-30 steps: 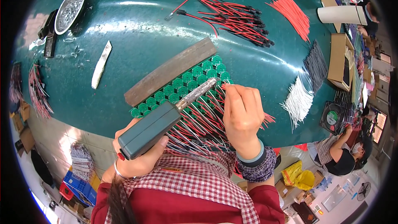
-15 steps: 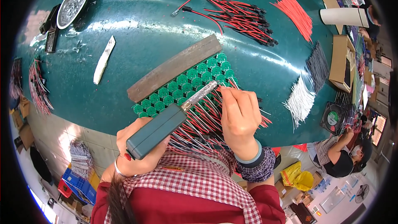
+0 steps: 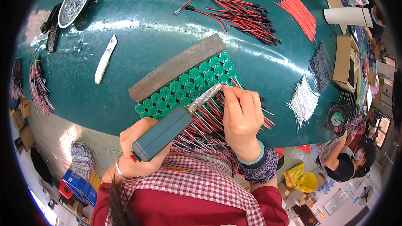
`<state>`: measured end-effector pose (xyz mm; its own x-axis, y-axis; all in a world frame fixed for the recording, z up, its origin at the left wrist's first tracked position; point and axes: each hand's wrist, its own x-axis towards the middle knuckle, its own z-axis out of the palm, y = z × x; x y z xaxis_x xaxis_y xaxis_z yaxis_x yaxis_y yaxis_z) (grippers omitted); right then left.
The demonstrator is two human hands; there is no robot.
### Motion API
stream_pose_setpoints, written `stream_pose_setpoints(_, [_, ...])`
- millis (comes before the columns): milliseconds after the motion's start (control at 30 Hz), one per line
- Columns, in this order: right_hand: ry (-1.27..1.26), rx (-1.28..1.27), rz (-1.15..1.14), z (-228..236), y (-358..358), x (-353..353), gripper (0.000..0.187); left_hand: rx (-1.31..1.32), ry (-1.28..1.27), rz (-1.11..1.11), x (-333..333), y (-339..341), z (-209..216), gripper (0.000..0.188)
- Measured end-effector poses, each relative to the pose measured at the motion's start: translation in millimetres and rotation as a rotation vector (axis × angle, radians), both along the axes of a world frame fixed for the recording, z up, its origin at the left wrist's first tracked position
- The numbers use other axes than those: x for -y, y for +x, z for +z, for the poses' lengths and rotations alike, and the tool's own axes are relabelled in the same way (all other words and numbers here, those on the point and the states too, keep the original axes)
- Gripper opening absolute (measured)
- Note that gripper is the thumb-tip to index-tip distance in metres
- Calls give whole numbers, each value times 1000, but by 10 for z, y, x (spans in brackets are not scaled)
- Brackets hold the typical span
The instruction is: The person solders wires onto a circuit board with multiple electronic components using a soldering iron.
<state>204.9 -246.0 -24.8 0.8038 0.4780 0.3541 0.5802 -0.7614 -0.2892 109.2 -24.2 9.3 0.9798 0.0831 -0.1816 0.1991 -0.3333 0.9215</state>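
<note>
My left hand [image 3: 140,144] is closed around the thick dark-green handle of a soldering iron [image 3: 163,133]. Its silvery tip reaches up and right to the fingertips of my right hand [image 3: 243,119]. There my right thumb and forefinger are pinched on the end of a thin red wire [image 3: 222,86], mostly hidden by the fingers. Beneath lies a panel of round green circuit boards [image 3: 179,94], with several red, white and black wires [image 3: 201,129] running from its lower right part toward me. A brown flat bar [image 3: 178,67] rests along the panel's far edge.
Red-and-black connector leads [image 3: 247,16] lie at the back. Red wires [image 3: 296,12], black wires [image 3: 321,67] and white wires [image 3: 302,100] are bundled at right, beside a cardboard box [image 3: 344,62]. A metal dish [image 3: 74,4] and a whitish strip [image 3: 105,60] lie left. A co-worker [image 3: 347,159] sits at right.
The soldering iron and my left hand have shifted slightly right, bringing the tip closer to my right fingertips. My right hand stays almost in place.
</note>
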Motion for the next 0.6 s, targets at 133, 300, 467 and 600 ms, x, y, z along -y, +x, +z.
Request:
stream_pose_setpoints(133, [-24,7,-9,-8,-6,-9,31,30,18,17,10,-9,-16,25])
stream_pose_setpoints(300, [-30,9,-10,-1,-8,-8,29,110,79,-35,-32,-3,12,24])
stream_pose_setpoints(467, [-31,11,-10,7,1,-20,28,118,93,-14,-13,-12,45,24])
stream_pose_setpoints(600, [-21,32,-15,-10,2,-28,30,106,88,-8,-21,-39,52,25])
